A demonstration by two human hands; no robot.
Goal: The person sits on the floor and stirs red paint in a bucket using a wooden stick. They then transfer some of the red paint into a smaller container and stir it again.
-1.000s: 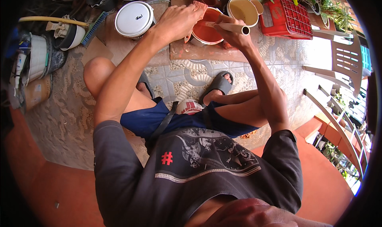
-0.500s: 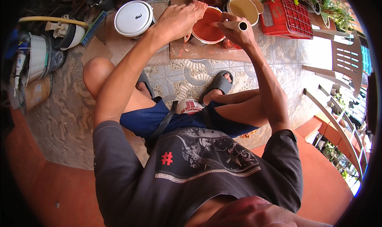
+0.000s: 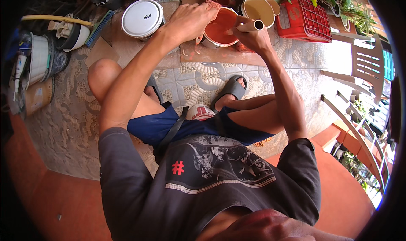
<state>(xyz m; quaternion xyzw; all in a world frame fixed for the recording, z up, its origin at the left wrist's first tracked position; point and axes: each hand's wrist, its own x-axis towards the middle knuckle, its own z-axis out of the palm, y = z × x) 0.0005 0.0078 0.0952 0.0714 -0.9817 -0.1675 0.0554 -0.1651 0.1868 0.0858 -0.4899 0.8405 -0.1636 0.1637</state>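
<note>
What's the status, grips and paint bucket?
Left grip closed, apparently on a reddish brush. Right grip on a pale hollow stick, angled toward the paint bucket. Red paint inside; tan bucket close at right.

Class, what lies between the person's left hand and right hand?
In the head view, an open bucket of orange-red paint lies between the left hand and the right hand.

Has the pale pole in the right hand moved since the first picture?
Yes. The pole has shifted slightly: its open end lies farther forward relative to the beige bucket.
</note>
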